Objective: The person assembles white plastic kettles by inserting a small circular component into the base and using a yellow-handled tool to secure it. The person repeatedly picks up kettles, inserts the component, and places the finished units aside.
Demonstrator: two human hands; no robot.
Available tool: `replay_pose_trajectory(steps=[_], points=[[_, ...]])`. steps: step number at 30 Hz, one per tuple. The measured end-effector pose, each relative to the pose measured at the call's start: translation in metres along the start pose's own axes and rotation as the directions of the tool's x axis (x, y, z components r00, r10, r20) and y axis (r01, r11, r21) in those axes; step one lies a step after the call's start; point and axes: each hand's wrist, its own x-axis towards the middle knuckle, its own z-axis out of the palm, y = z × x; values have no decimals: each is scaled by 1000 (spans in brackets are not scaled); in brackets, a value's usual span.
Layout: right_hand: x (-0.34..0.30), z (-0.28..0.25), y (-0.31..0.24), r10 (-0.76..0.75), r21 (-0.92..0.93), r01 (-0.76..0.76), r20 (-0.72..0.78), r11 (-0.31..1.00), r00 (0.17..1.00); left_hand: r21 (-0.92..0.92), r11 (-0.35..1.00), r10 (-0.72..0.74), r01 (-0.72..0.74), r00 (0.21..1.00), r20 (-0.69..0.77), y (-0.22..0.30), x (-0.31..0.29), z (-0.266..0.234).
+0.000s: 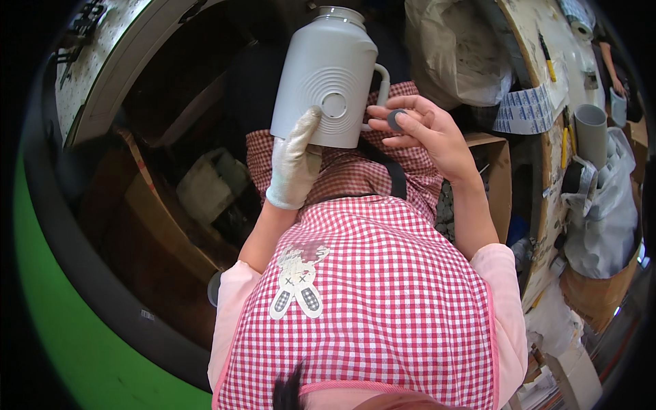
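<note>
A light grey jug (301, 75) with a side handle rests at my lap, its metal-rimmed neck pointing away from me. Concentric rings on its side surround a round, paler spot (333, 105). Wearing a white glove, my left hand (295, 160) grips the jug's near end, thumb up on its side; the other fingers are hidden beneath. Just right of the handle, my bare right hand (427, 133) pinches a small dark grey disc (395, 120) between thumb and fingers.
On the right, a worktable (540, 48) carries a blue-printed sheet (523, 111) and a grey cylinder (590, 126). A cardboard box (501, 184) stands below its edge, near my right forearm. Beyond the table, another person's hand (618, 87) shows. A green surface (61, 321) lies far left.
</note>
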Motion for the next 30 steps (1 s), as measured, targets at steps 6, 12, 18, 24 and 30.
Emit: replay_pose_trajectory(steps=[6,12,18,24,30], points=[[6,2,7,-22,307,39,-60,951,998,98,994,-36,53,986,-166,5,-4,8],[-3,0,15,-72,509,44,34,859,997,143,987,-45,70,984,-172,8,-4,9],[-7,0,19,-38,342,-5,118,940,992,179,982,-28,55,989,-147,6,-7,8],[-8,-1,21,-6,53,9,-65,999,998,212,974,-42,78,985,-168,3,-9,8],[0,23,11,-268,-190,262,-5,946,963,249,966,-35,67,991,-130,1,-13,7]])
